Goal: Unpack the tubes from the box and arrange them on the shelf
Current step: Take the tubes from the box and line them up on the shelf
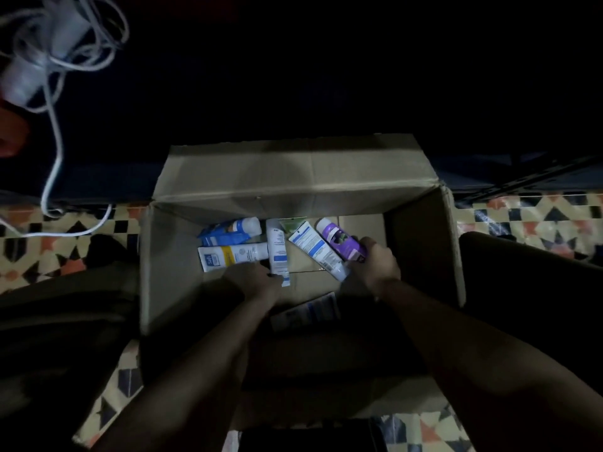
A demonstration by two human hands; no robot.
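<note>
The room is dim; I am looking down at a patterned tile floor (538, 220) with an open cardboard box (169, 256) on it, its far flap folded back against something dark that I cannot make out. No shelf shows from here.

The tubes lie loose on the bottom of the box, toward its far side. My left hand (253, 280) is down inside, fingers curled on the lower end of a white tube with blue print (276, 249) that stands lengthwise in the pile. My right hand (375, 265) grips the lower end of a purple tube (339, 241). Between them a slanted white and blue tube (318, 251) lies touching the purple one, and its cap end sits just beside my right hand. To the left are a white tube with a yellow band (231, 254) and a blue tube (228, 231) behind it; something green (293, 225) peeks out at the back.

I judge these light, soft-walled plastic, a bit slick, so a grip round the body near the firm cap end should hold better than a pinch on the flat crimp. Lifting the purple one may drag the slanted neighbour along.

The box walls are high and crowd my wrists. A tangle of white cable (55, 93) hangs at the upper left, well apart, and a flat printed packet (306, 311) lies in the shadow near my forearms.
</note>
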